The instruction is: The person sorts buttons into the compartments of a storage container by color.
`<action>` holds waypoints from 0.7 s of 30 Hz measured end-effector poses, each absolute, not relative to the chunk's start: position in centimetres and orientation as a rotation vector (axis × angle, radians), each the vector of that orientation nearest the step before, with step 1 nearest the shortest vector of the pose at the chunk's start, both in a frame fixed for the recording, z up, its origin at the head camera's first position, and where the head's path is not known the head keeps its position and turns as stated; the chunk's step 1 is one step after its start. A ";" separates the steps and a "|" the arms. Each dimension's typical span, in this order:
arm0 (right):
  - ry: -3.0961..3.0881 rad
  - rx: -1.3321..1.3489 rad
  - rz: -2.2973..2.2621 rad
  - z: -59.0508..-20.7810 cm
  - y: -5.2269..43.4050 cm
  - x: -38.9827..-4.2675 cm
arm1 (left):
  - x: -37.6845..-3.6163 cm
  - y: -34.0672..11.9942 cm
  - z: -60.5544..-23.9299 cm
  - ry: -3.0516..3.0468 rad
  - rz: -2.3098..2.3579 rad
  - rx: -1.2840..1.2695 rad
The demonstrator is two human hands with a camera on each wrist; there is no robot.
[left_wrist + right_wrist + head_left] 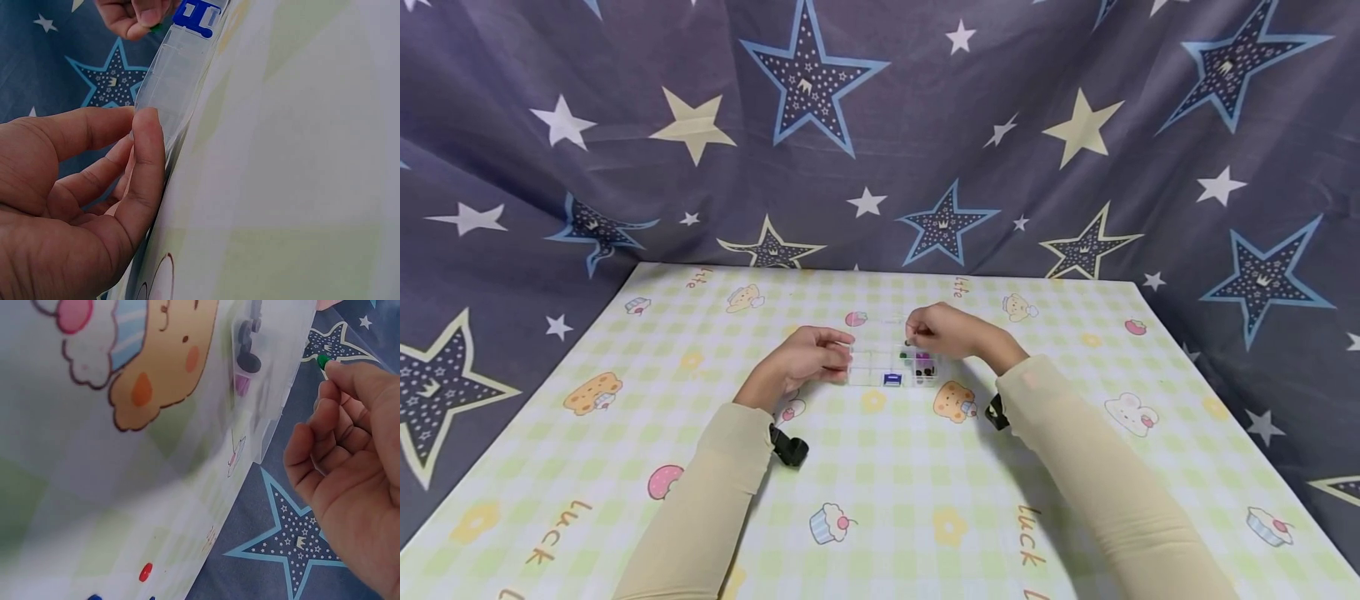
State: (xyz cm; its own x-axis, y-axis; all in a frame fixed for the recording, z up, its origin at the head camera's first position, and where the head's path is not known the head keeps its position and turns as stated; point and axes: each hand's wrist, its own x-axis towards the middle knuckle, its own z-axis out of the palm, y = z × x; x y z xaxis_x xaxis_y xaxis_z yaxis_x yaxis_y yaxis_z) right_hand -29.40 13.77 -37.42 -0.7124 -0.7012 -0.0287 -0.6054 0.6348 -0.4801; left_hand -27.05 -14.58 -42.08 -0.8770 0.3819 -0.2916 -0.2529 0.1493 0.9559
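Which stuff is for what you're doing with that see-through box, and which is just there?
For the job:
left hand, gripping the clear box
right hand, pinching a green piece
dark pieces and purple bits inside the box

Just there:
starry curtain
checked tablecloth
black wrist gadgets

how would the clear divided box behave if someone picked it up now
The clear box will probably feel stiff, since its straight walls show no sag. It looks light for its size, with thin see-through sides and several compartments holding nothing. The dark pieces and purple pieces sit toward its right end, so that side may dip slightly.
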 end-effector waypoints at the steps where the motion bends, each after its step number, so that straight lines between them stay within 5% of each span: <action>1: 2.649 -1.073 -0.659 -37.5 13.8 -29.4 | -27.1 -14.5 -42.1 1.961 1.776 0.125; 21: 2.786 -0.803 -0.709 -38.1 21.4 -29.4 | -27.1 -14.5 -42.2 1.955 1.782 0.096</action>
State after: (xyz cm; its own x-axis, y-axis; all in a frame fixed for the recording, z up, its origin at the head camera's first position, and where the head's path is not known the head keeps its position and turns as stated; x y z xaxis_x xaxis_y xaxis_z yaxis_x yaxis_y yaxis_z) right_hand -29.37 21.40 -38.07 -0.8440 -0.5360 -0.0183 -0.4620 0.7439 -0.4828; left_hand -27.08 -14.49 -42.19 -0.8777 0.3699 -0.3047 -0.2691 0.1457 0.9520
